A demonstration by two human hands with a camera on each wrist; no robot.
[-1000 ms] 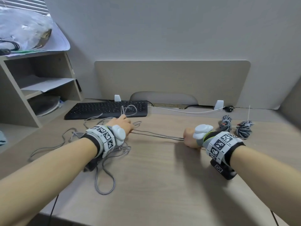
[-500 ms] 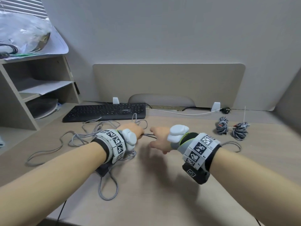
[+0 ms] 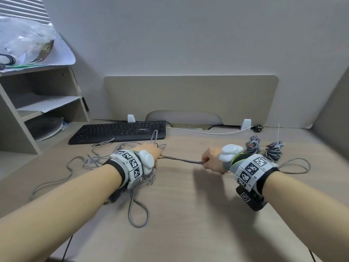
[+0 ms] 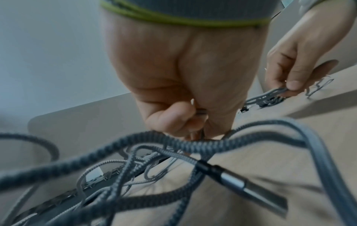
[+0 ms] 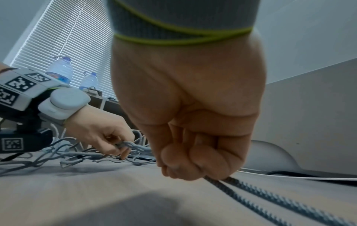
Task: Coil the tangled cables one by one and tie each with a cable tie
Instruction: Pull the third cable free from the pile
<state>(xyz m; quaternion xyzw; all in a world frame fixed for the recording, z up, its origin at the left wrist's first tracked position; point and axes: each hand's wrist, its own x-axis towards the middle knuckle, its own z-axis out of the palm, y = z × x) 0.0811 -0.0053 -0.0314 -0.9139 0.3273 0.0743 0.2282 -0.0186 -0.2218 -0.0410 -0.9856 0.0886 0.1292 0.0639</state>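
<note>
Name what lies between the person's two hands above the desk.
A stretch of grey braided cable runs taut from the left hand to the right hand, over bare desk; the head view shows it.

1. The cable (image 3: 181, 160) has a grey braided cloth jacket, rough and matt, with a fine zigzag weave.
2. A connector (image 4: 234, 181) in the tangle has a smooth, shiny metal shell and a black plastic collar.
3. The tabletop (image 3: 188, 214) is pale wood-grain laminate, smooth and matt.
4. The keyboard (image 3: 120, 131) is black plastic, matt, with a faint sheen along its front edge.
5. The two coiled bundles (image 3: 264, 148) show the same braided cloth, one bound with a thin white plastic tie (image 3: 278, 137).
6. The shelf unit (image 3: 22, 118) is matt beige board carrying white paper sheets.
7. The water bottles (image 5: 59, 71) are clear glossy plastic.
</note>
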